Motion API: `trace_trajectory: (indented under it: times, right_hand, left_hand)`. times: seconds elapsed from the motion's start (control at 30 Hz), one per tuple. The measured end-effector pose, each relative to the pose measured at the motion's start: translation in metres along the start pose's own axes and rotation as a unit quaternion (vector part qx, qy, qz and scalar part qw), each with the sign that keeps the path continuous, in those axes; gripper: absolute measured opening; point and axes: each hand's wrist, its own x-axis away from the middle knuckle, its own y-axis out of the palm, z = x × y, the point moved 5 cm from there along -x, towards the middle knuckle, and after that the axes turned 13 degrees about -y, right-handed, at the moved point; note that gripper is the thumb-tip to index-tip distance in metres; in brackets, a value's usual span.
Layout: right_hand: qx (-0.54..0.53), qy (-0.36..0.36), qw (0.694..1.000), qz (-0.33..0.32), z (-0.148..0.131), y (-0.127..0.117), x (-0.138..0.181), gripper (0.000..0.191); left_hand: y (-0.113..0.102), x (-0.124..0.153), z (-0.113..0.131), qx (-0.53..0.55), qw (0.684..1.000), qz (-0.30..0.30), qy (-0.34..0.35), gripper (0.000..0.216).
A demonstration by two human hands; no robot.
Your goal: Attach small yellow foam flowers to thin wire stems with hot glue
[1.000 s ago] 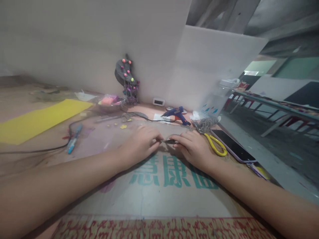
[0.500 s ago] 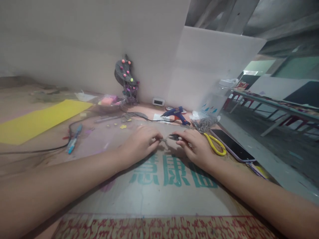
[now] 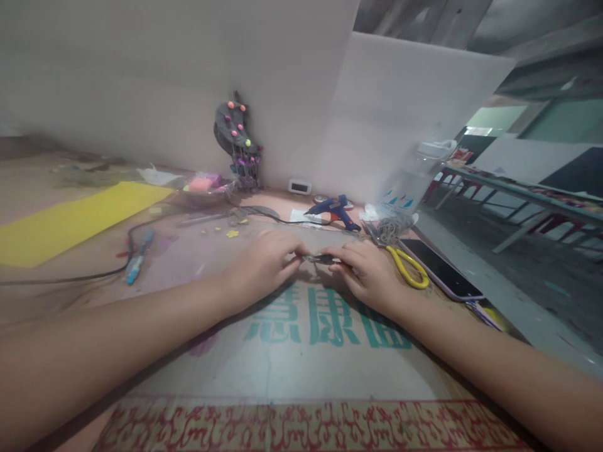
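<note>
Close together above the table's middle, my two hands meet over a small work. My left hand pinches a small thin greyish piece, too small and blurred to name. In my right hand is a pair of small dark-jawed pliers, the fingers closed near the jaws. The jaws point left and meet the greyish piece at my left fingertips. Just right of my right hand shows a yellow looped handle; whether it belongs to the pliers I cannot tell.
Behind my hands lie a blue glue gun, a ball of grey string and a small white digital clock. A phone is at right. Yellow sheet and blue pen lie left. A moon-shaped decoration leans on the wall.
The pliers' jaws have closed and moved left, up to the greyish piece at my left fingertips. The gap between my hands has narrowed. The view has shifted slightly.
</note>
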Motion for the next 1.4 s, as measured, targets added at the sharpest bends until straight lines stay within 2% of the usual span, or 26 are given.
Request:
trace_trajectory:
  times: [0.57,0.67,0.8,0.9,1.27,1.4]
  right_hand:
    - [-0.005,-0.026,0.999,-0.024,-0.002,0.004,0.0,0.031]
    - [-0.009,-0.032,0.999,-0.012,-0.002,0.002,-0.001,0.029]
    - [-0.029,0.001,0.999,0.03,0.001,-0.002,0.001,0.028]
    - [-0.029,0.008,0.999,0.039,0.002,-0.003,0.001,0.027]
    - [0.088,-0.049,0.995,-0.006,-0.008,-0.001,-0.003,0.027]
    - [0.1,-0.051,0.994,-0.007,-0.009,-0.001,-0.003,0.026]
  left_hand:
    - [0.001,0.001,0.0,-0.007,1.0,0.005,0.018,0.011]
    - [0.002,0.001,0.0,-0.007,1.0,-0.005,0.009,0.01]
    - [0.003,-0.001,-0.002,0.006,0.999,-0.02,-0.027,0.007]
    - [0.004,-0.002,-0.005,0.014,0.998,-0.033,-0.057,0.008]
    - [0.005,-0.001,0.003,-0.056,0.997,-0.041,-0.031,0.005]
    - [0.006,-0.001,0.002,-0.062,0.997,-0.043,-0.033,0.006]
